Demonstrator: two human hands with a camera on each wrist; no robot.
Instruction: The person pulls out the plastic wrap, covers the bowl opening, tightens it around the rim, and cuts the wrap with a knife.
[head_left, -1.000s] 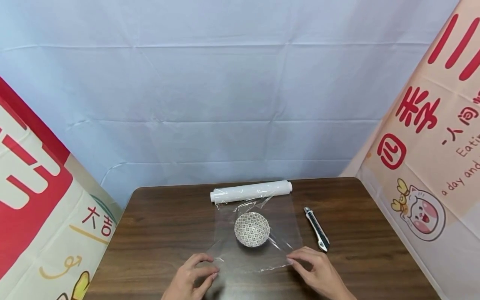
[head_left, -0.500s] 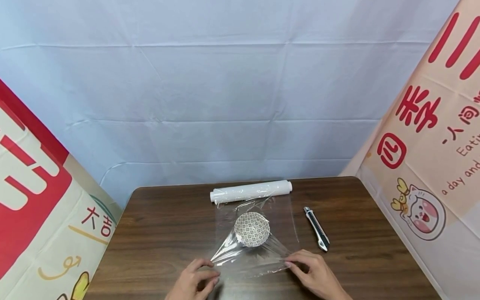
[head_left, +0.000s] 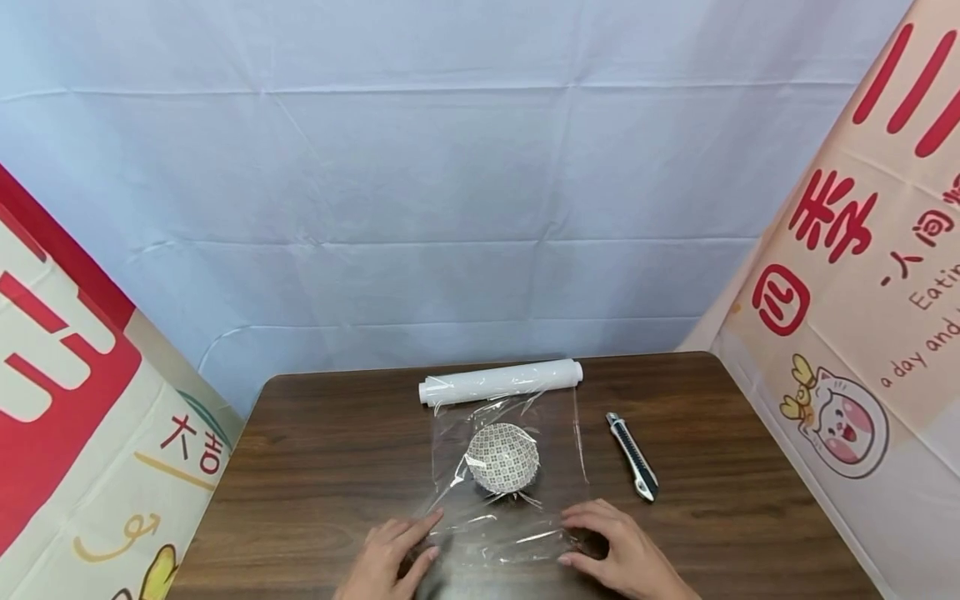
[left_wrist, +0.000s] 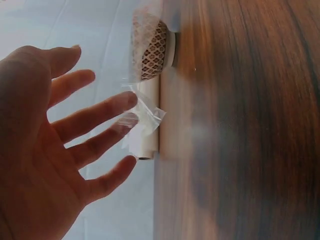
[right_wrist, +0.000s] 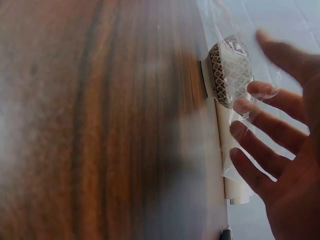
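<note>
**Two hands, fingers apart, at the near edge of a clear film (head_left: 534,536) drawn over a bowl (head_left: 503,458)**

The left hand (head_left: 386,557) and the right hand (head_left: 618,548) reach in from the near side of the worktop (head_left: 322,475) and slant toward each other, thumbs nearest the person. In the head view, each thumb stands apart from its forefinger. The left wrist view shows the palm side, with thumb and fingers (left_wrist: 95,116) spread and nearly straight; the middle and ring fingertips meet the film, which creases there. In the right wrist view the hand is likewise fanned, its fingertips lying against or just behind the film; exact contact is hard to tell. Neither hand is clenched.

The patterned bowl rests upright on its pale foot, between and beyond the hands, its mouth under the film. Folds gather at its near rim. The film runs back to a white roll (head_left: 501,382) lying crosswise near the worktop's far edge. A utility knife (head_left: 632,458) lies to the right, apart from the film. A pale cloth (head_left: 405,167) hangs behind.
</note>
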